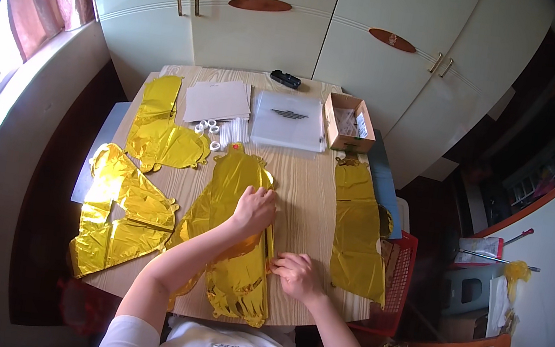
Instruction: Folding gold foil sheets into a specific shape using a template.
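Flat gold foil balloons lie across the wooden table. The middle balloon is partly folded, with its near end creased close to the table's front edge. My left hand is closed on that balloon's right side, fingers curled down over the foil. Lower down, my right hand pinches the same right edge; its fingertips are partly hidden. To the left are an upper foil balloon and a lower, shiny foil balloon. Another long foil balloon rests along the table's right side.
At the back stand grey card sheets, a stack of clear plastic bags, a small cardboard box and a black object. White rings lie beside white straws. A red basket is at the right.
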A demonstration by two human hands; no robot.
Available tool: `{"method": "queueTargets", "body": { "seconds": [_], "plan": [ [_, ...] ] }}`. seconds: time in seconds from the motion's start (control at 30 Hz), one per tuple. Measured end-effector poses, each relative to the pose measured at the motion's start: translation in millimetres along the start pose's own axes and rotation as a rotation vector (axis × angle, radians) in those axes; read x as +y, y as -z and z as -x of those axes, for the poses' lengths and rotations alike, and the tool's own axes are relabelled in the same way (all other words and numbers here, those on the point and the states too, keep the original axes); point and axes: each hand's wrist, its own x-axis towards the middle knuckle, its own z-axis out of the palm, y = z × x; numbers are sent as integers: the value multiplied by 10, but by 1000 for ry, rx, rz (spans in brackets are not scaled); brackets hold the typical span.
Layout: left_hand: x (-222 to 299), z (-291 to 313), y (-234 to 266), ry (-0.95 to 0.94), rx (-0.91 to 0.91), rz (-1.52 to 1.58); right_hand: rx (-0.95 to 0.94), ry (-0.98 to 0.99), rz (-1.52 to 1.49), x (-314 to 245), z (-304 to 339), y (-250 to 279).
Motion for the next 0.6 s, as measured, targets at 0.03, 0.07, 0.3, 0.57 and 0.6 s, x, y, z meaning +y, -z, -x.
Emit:
{"method": "queueTargets", "body": {
  "seconds": [0.03, 0.07, 0.3, 0.57, 0.6],
  "plan": [
    [-17, -43, 8, 7, -32, -13, 4, -2, 0, 4, -4, 1],
    [-32, -68, 22, 16, -66, -26, 7, -3, -1, 4, -8, -2],
    [-188, -215, -112, 185, 45, 97, 18, -2, 4, -9, -4, -14],
    [-212, 8, -12, 66, 20, 188, 23, -12, 9, -18, -7, 4],
    [-188, 106, 38, 26, -26, 233, 21, -13, 7, -14, -5, -4]
  ]
}}
